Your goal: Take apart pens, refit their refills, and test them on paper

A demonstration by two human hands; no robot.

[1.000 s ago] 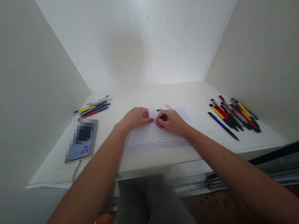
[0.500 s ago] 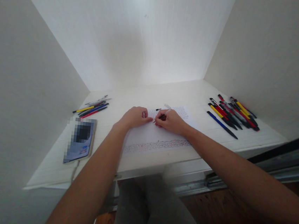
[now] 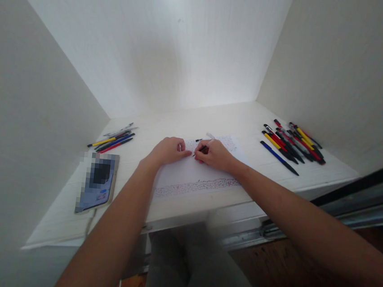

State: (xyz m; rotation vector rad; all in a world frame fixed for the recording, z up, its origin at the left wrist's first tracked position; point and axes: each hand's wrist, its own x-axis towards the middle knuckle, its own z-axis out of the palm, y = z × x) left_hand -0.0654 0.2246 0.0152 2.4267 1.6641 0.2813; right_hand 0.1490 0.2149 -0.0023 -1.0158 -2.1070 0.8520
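My right hand (image 3: 215, 155) is closed around a pen (image 3: 204, 148) with a dark grip and a clear barrel. The pen slants, its tip at the middle of a sheet of paper (image 3: 181, 174). My left hand (image 3: 170, 150) rests on the left part of the sheet, its fingers bent and the thumb stretched toward the pen tip, with a gap between thumb and forefinger. Rows of small writing cover the top of the paper, and dark and red marks run along its lower edge. A small dark piece (image 3: 199, 140) lies near the top edge, just beyond my right hand.
On the right of the white desk (image 3: 193, 121) lies a heap of red, yellow, black and blue pens (image 3: 293, 142). A smaller group of pens (image 3: 115, 140) lies at the left. Nearer me is a phone (image 3: 98, 182) with a cable. White walls enclose the desk.
The whole view has shifted slightly, so the desk and things appear a little further left. Both hands keep nearly the same pose on the paper, the pen still in my right hand.
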